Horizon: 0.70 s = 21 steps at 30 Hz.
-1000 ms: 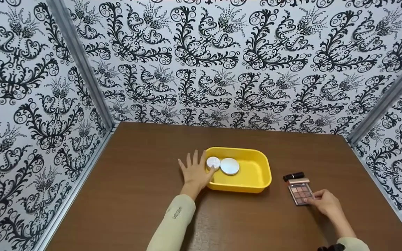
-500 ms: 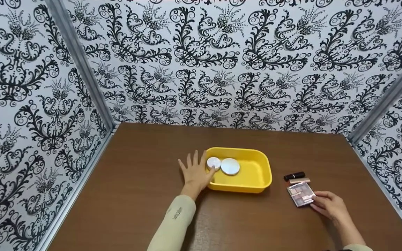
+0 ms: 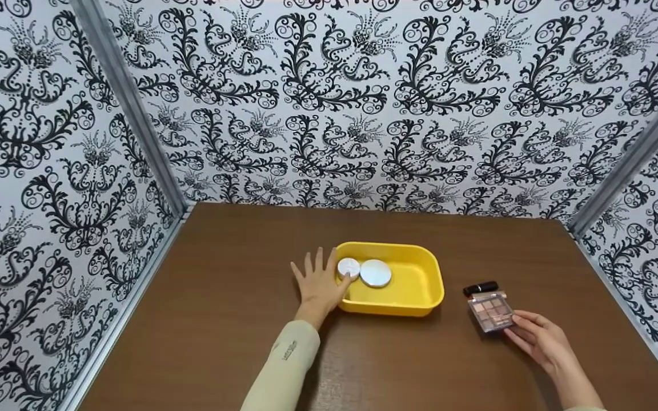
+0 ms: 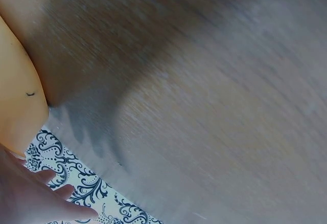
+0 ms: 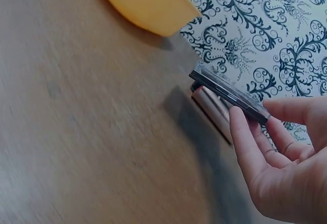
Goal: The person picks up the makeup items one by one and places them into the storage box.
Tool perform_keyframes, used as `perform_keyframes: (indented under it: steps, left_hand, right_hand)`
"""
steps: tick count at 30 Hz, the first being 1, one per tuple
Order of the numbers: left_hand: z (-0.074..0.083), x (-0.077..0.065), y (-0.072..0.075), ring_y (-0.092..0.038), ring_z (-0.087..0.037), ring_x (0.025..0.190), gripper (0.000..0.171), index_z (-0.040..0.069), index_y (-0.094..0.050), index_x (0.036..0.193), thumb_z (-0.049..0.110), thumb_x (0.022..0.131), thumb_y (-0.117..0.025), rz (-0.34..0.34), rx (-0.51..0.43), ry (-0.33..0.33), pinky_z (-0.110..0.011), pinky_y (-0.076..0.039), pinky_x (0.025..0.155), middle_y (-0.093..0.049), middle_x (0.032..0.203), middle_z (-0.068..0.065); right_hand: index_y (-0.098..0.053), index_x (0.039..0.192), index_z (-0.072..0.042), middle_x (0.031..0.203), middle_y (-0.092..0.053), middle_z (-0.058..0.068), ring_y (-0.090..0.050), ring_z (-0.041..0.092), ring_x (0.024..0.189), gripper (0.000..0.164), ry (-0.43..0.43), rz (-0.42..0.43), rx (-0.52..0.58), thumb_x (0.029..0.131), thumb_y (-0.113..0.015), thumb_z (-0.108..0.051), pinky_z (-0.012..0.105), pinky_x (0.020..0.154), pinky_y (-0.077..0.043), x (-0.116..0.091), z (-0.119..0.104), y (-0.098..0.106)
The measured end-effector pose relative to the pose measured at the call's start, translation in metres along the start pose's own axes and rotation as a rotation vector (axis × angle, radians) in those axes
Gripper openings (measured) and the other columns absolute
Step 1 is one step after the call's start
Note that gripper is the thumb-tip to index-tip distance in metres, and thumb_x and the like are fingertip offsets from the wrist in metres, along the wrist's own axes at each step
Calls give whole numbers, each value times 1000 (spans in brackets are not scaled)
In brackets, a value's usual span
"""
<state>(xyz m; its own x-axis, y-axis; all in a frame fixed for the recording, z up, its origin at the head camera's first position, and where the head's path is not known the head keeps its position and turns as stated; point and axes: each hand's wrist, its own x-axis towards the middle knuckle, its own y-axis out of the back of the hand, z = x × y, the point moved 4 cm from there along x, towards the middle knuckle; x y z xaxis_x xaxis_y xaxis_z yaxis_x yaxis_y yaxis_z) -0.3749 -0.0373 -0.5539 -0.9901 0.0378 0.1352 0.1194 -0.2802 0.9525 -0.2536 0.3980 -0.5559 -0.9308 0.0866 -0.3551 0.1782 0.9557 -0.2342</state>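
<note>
My right hand pinches the near right edge of a square eyeshadow palette with a clear lid and brown-pink pans. In the right wrist view the palette shows edge-on between thumb and fingers, tilted above the table. Below it lies a rose-gold tube, mostly covered by the palette in the head view. A black lipstick-like tube lies just behind. My left hand rests at the left rim of a yellow tray, fingers spread, thumb over the rim. Inside sit two round white compacts, one smaller.
The brown wooden table carries the tray near its middle. Black-and-white patterned walls rise at the back and sides, joined by grey corner posts.
The right hand has tilted the palette and raised it a little, so it now overlaps the rose-gold tube more. The left hand and tray stay where they were.
</note>
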Motion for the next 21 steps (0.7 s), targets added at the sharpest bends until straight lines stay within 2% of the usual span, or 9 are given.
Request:
perform_keyframes:
  steps: [14, 21]
  left_hand:
    - [0, 1, 0, -27, -41, 150, 73, 29, -29, 158, 60, 93, -43, 3, 11, 3, -71, -11, 119, -30, 164, -9]
    - [0, 1, -1, -26, -41, 151, 72, 30, -28, 158, 59, 94, -43, 1, 6, 3, -71, -10, 119, -29, 165, -9]
  right_hand:
    - [-72, 85, -24, 92, -69, -10, -70, 4, 87, 32, 82, -12, 41, 100, -53, -4, 23, 84, -60, -4, -8, -22]
    - [-72, 87, -24, 95, -69, -10, -70, 4, 89, 29, 86, -24, 42, 100, -54, -5, 23, 85, -59, -4, -12, -32]
